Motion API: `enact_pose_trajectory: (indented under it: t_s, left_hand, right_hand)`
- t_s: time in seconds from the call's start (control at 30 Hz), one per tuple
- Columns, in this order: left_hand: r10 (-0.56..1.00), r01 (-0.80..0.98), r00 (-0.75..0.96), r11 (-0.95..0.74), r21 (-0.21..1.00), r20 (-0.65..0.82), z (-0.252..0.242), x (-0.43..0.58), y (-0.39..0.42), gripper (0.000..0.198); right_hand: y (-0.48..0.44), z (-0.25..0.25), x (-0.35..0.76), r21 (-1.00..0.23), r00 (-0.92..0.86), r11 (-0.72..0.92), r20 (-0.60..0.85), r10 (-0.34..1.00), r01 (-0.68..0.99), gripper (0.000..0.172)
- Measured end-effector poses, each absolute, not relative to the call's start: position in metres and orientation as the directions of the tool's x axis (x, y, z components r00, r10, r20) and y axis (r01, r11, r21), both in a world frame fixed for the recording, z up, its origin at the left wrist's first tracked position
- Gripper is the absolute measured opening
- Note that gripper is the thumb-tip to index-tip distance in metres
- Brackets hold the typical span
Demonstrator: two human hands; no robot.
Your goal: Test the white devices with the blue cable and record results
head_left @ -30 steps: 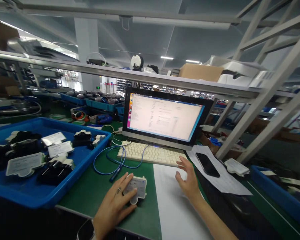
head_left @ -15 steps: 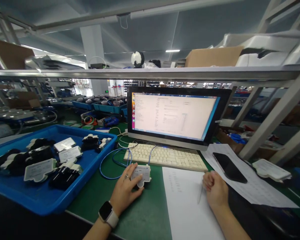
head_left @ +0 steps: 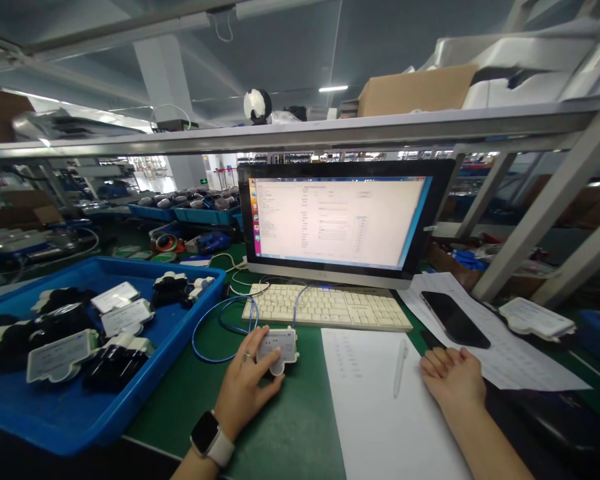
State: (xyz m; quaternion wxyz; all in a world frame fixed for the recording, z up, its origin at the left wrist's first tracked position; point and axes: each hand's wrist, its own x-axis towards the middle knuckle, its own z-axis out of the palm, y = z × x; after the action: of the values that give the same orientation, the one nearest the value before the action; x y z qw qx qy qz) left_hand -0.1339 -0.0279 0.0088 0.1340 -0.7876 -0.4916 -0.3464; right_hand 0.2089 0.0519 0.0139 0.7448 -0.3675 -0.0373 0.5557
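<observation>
My left hand (head_left: 247, 383) holds a small white labelled module (head_left: 280, 348) down on the green mat, in front of the keyboard (head_left: 330, 307). A blue cable (head_left: 220, 357) lies looped beside it. Palm up, with its fingers loosely curled and nothing seen in them, my right hand (head_left: 453, 377) rests at the right edge of a written paper sheet (head_left: 375, 413). A white pen (head_left: 400, 370) lies on that sheet, apart from the hand.
A blue tray (head_left: 100, 427) with several white and black modules stands left. Behind the keyboard is a lit monitor (head_left: 330, 220). At right lie a black phone (head_left: 455, 320) on papers and another white module (head_left: 536, 319). A shelf (head_left: 300, 133) crosses above.
My right hand has moved right, away from the pen, and turned palm up with its fingers loosened. The pen now lies on the sheet. The head view has shifted slightly.
</observation>
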Motion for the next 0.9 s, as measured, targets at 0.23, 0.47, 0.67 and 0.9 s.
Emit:
enact_pose_trajectory:
  t_s: [0.23, 0.47, 0.67, 0.9]
  left_hand:
    - [0.714, 0.872, 0.251, -0.46, 0.167, 0.654, 0.0102, -0.1323, -0.0293, 0.031]
    - [0.727, 0.863, 0.22, -0.456, 0.219, 0.65, 0.0075, -0.132, -0.0306, 0.032]
    - [0.753, 0.869, 0.209, -0.436, 0.234, 0.624, 0.0076, -0.131, -0.031, 0.033]
    - [0.762, 0.873, 0.201, -0.424, 0.24, 0.616, 0.0087, -0.1307, -0.0312, 0.034]
  right_hand:
    - [0.053, 0.0093, 0.2125, -0.623, 0.38, 0.107, -0.324, 0.866, -0.775, 0.033]
    - [0.0537, 0.0045, 0.2178, -0.654, 0.373, 0.097, -0.297, 0.879, -0.75, 0.029]
    - [0.0523, 0.0087, 0.2181, -0.685, 0.38, 0.086, -0.291, 0.878, -0.724, 0.028]
    - [0.0513, 0.0109, 0.2145, -0.722, 0.395, 0.09, -0.266, 0.879, -0.686, 0.029]
